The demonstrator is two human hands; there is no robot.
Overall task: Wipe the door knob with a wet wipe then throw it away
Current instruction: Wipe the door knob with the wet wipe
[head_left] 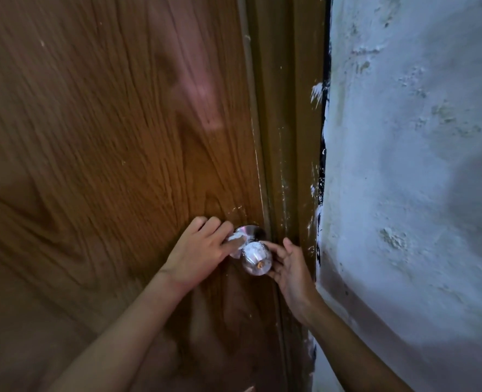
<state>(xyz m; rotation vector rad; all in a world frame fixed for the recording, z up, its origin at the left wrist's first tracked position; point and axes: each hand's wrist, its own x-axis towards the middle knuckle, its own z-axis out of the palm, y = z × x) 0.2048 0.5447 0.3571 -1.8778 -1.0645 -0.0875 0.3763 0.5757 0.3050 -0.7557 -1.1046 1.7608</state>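
The door knob (256,258), a shiny metal ball, sits on the brown wooden door (106,137) near its edge, at about 6 o'clock in the view. The left hand (198,251) reaches in from 7 o'clock, forearm straight, fingers curled and clamped on a small white wet wipe (236,239) pressed against the knob's neck at its 10 o'clock side. The right hand (289,268) comes from 5 o'clock, palm turned toward the knob, fingertips (271,246) resting on its 3 o'clock side in a loose hold. A rough white wall (418,165) stands beyond the door frame (287,123).
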